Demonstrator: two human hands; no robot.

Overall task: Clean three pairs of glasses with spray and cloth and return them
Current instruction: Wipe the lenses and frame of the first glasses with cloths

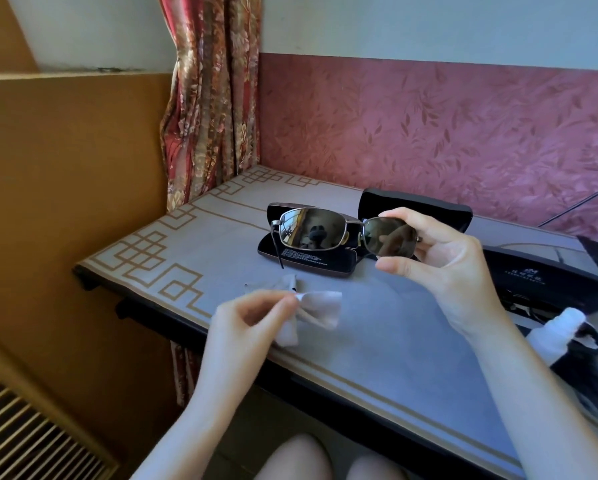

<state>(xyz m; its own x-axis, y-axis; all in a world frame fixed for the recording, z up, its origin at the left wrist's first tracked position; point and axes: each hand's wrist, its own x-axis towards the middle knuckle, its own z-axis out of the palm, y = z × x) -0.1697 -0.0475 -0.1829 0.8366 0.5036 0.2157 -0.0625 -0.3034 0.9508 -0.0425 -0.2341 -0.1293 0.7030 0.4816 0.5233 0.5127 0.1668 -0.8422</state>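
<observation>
- Your right hand (442, 258) pinches the metal-framed sunglasses with dark mirrored lenses (313, 230) by one lens. Your curled fingers lie over its top edge and your thumb sits under the bottom edge. The other lens and an unfolded temple reach out past your fingertips toward your left, held up off the grey, gold-patterned table mat (377, 341).
- Your left hand (242, 323) pinches a small pale grey cleaning cloth (320, 304) between thumb and forefinger. The cloth fans out beyond the fingertips, blurred, below the lenses and not touching them.
- Just behind the held sunglasses lies an open dark hard case with printed text inside (311, 259), probably this pair's home. A second open black case (429, 209) stands behind your right fingers.
- A long black case with a pale logo (546, 282) lies beyond your right wrist; I cannot tell whether it is latched.
- The white plastic spray bottle (553, 332) lies on its side beside your right forearm, in neither hand.
- My read is that you are at the wiping step for this pair, though wetness on the lenses cannot be seen. Wiping both lenses, folding and casing remain. How many pairs are already done is not shown.
</observation>
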